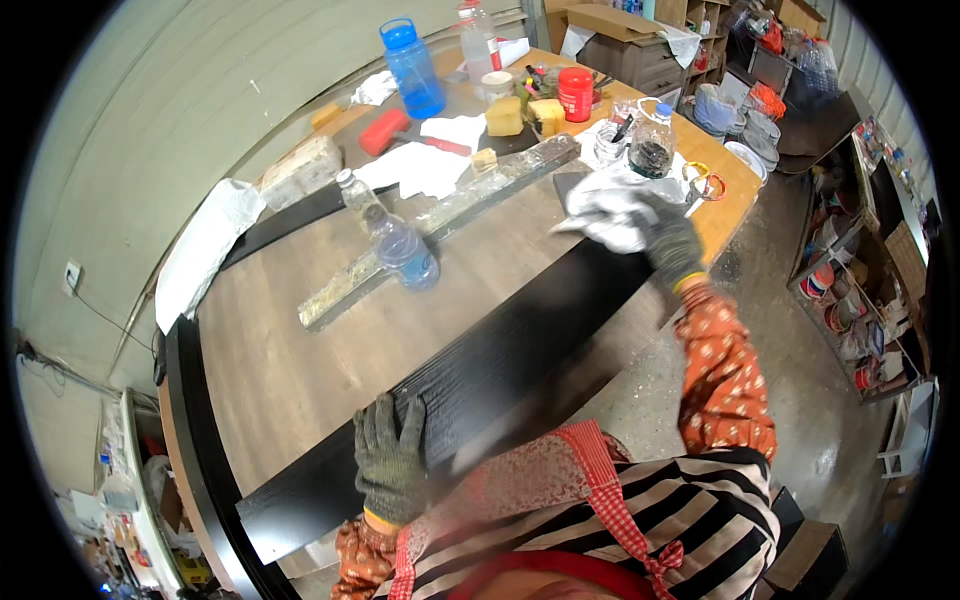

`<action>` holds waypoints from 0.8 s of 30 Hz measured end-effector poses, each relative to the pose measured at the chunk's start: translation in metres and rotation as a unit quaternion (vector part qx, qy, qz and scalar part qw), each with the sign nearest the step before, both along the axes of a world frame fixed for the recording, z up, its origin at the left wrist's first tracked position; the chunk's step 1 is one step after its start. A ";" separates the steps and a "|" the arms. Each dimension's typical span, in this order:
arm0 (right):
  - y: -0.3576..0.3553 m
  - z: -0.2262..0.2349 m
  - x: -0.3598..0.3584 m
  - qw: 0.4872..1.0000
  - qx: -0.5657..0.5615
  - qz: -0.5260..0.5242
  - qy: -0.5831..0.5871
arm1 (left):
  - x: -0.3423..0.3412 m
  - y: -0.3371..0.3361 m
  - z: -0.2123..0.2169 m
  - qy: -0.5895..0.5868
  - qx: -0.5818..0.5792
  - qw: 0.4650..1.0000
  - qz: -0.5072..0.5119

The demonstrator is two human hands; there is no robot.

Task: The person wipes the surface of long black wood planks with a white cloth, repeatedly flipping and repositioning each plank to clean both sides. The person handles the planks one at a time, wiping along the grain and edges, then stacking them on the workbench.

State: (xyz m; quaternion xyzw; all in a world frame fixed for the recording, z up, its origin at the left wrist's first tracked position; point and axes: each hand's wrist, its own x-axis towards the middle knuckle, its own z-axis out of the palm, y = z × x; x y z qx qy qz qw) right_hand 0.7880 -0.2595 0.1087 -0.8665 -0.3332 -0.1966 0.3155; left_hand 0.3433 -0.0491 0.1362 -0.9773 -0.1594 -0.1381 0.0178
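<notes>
A long black board with a visible grain lies slantwise across the table in front of me. My left hand, in a grey-green knit glove, rests on its near left part with the fingers spread. My right hand, gloved the same way, grips a crumpled white rag at the board's far right end. Rag and hand are slightly blurred, and the right fingers are partly hidden by the rag. Beyond the board stands a clear plastic bottle next to a crusted, paint-spattered bar.
A blue water bottle, a red tub, yellow sponges and a red-handled tool stand or lie along the far side. A jar of dark liquid is near the right edge. Shelves with buckets stand farther right.
</notes>
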 end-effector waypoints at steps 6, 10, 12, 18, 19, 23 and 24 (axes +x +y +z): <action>-0.131 -0.033 0.099 0.961 0.160 -0.206 0.090 | -0.034 -0.020 0.023 0.072 -0.042 0.996 0.013; -0.136 -0.026 0.085 0.923 0.312 -0.189 0.122 | -0.017 0.029 0.073 0.051 -0.239 0.970 -0.014; -0.130 -0.019 0.076 0.917 0.351 -0.163 0.096 | 0.013 0.049 0.093 0.067 -0.343 0.931 0.103; -0.114 -0.004 0.063 0.926 0.352 -0.110 0.075 | 0.052 0.065 0.047 0.116 -0.220 0.962 0.113; -0.097 0.015 0.043 0.912 0.395 -0.061 0.093 | 0.047 0.056 0.035 0.099 -0.197 0.974 0.055; -0.041 0.027 -0.034 0.958 0.229 0.155 0.068 | 0.056 0.016 0.020 0.135 -0.090 0.987 -0.024; -0.024 0.020 -0.043 0.958 0.123 0.209 -0.155 | 0.060 0.015 0.015 0.125 -0.072 0.989 -0.026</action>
